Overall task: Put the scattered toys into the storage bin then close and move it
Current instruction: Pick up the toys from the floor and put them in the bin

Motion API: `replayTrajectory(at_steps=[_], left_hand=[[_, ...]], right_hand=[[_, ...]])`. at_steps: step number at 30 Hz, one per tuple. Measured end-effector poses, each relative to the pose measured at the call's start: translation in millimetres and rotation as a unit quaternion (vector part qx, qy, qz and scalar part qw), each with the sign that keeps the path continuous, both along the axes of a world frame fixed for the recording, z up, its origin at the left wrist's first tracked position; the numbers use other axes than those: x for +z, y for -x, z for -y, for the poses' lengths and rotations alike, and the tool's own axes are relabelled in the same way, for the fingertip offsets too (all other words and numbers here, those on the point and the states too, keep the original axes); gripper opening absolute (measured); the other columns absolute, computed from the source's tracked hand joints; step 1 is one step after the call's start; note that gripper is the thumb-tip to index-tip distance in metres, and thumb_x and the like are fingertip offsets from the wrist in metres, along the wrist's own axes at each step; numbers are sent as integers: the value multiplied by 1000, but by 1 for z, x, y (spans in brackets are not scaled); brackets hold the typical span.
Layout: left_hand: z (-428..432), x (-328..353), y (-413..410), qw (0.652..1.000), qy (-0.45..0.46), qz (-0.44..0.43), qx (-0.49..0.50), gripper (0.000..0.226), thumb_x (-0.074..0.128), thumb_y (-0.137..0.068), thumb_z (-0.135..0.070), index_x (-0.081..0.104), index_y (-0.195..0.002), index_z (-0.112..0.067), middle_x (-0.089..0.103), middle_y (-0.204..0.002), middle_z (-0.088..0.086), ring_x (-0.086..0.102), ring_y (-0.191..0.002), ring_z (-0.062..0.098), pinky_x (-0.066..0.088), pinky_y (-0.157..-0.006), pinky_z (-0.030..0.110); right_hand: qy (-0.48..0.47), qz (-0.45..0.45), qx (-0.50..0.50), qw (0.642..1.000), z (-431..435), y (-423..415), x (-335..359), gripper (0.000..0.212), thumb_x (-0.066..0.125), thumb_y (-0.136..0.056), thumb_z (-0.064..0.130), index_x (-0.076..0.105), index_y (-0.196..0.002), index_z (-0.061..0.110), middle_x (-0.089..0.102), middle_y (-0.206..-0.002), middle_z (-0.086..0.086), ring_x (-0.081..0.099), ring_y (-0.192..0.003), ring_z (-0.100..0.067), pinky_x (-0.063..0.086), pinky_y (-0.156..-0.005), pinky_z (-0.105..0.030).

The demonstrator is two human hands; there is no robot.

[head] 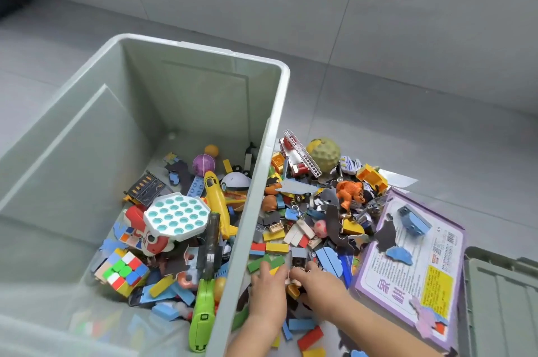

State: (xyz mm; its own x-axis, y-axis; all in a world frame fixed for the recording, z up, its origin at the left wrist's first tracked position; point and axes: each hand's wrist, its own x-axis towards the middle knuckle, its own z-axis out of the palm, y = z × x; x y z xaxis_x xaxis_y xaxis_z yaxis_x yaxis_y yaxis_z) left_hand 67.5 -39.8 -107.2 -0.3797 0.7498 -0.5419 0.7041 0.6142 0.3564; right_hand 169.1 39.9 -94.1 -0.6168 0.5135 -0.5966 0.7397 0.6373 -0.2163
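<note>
A pale green storage bin (278,123) stands open on the floor at the left, partly filled with toys: a pop-bubble board (177,217), a yellow plane (217,199), a colour cube (123,272). Right of the bin lies a pile of scattered toys (308,219), mostly small blocks and puzzle pieces. My left hand (269,289) and my right hand (317,279) press together on the near part of the pile, fingers curled around small blocks. What exactly each hand holds is hidden.
A toy fire truck (300,158), a yellow-green bumpy ball (324,154) and an orange figure (349,192) lie at the far side of the pile. A purple puzzle box (416,266) lies at the right. The bin's lid (503,307) rests at the lower right. Grey floor tiles surround everything.
</note>
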Motion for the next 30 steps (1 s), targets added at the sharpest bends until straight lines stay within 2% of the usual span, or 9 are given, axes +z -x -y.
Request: replayTrajectory(at_steps=[7,9,12,15,18,22,24,27,30], left_hand=[[-19,66,-26,940,-199,169,218,21,47,-96,-16,48,-102,-36,37,-111,-4,51,-93,6,41,-71,11],[-38,112,-31,903,-280,218,243,21,47,-97,-19,46,-94,-40,37,-114,-3,48,-94,-3,40,-72,3],[-64,190,-16,830,-420,285,231,25,50,-96,-21,48,-97,-45,38,-118,-7,54,-99,1,48,-84,12],[-69,257,37,771,-537,232,252,30,55,-93,-13,55,-102,-41,39,-116,-9,56,-95,3,48,-83,12],[-55,274,115,749,-567,99,329,34,56,-90,-8,58,-109,-36,38,-122,0,54,-101,12,45,-88,15],[-31,251,175,755,-487,43,438,41,52,-88,-14,56,-128,-25,20,-150,12,38,-132,23,30,-109,25],[-30,245,160,760,-497,29,417,42,50,-88,-20,55,-129,-26,14,-154,10,32,-137,21,26,-113,29],[-37,244,93,789,-543,82,277,31,52,-90,-18,58,-120,-24,22,-149,0,32,-136,11,32,-108,25],[-42,229,15,822,-507,218,140,22,51,-94,-12,59,-111,-23,38,-133,-7,51,-116,-2,47,-91,16]], right_hand=[[80,-253,-187,946,-22,-26,56,34,69,-81,33,52,-97,59,60,-101,8,57,-92,-4,47,-82,-25],[78,-330,-225,913,-40,-25,101,32,72,-81,27,60,-96,53,65,-96,8,62,-83,-6,51,-73,-25],[101,-491,-274,820,-63,2,177,34,66,-85,3,64,-96,35,62,-73,3,56,-46,-5,44,-43,-16],[113,-590,-227,767,-65,61,236,27,63,-86,1,61,-99,24,60,-70,6,58,-48,-5,46,-43,-19],[100,-563,-162,805,-53,126,250,28,61,-89,10,58,-112,26,61,-83,4,62,-63,-12,54,-59,-34],[56,-403,-78,910,-37,158,238,54,47,-93,15,38,-140,40,57,-115,-8,57,-63,-3,45,-67,-20],[75,-405,-93,906,-40,145,230,53,48,-93,18,38,-140,41,59,-119,-10,53,-58,-7,50,-72,-30],[63,-491,-211,843,-69,109,210,35,54,-91,20,58,-125,29,64,-110,-4,65,-75,-9,58,-75,-38],[-51,-461,-275,842,-101,62,175,18,56,-92,18,63,-108,21,64,-96,0,62,-84,-13,49,-73,-28]])
